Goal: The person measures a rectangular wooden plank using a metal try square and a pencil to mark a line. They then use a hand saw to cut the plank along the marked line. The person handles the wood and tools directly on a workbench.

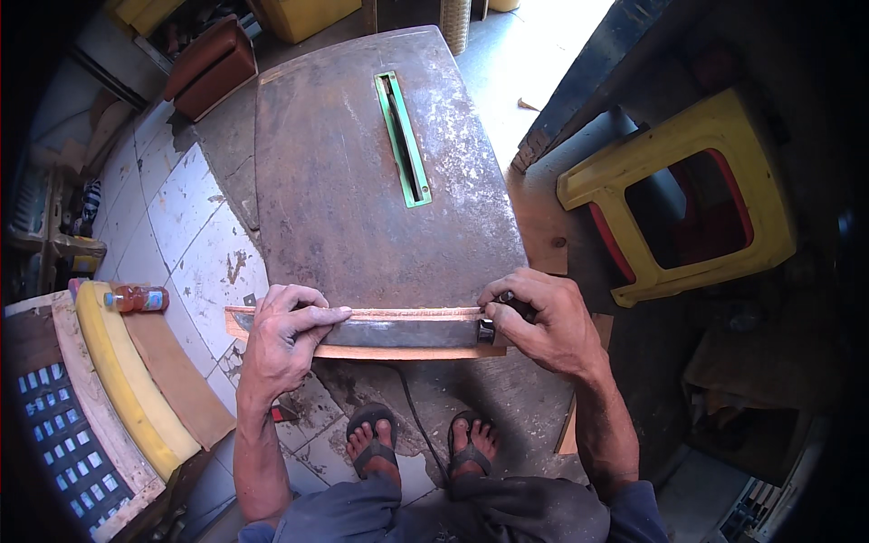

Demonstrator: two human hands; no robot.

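Note:
A rusty metal saw table (pixel 335 181) stands in front of me, with a green-framed slot (pixel 405 140) in its top. Along its near edge runs a thin wooden strip (pixel 416 313), just above the grey metal side (pixel 407 335). My left hand (pixel 281 339) is closed on the strip's left part, its thumb and forefinger lying along it. At the other end, my right hand (pixel 548 321) curls round a small dark object (pixel 518 305), its fingertips against the strip's right end. Most of that object is hidden by the fingers.
A yellow plastic stool (pixel 593 190) lies tipped on the right. On the left, a bottle of reddish liquid (pixel 138 299) lies near curved yellow and brown boards (pixel 172 380). A dark cable (pixel 412 407) runs across the floor between my feet. A brown box (pixel 213 68) stands at far left.

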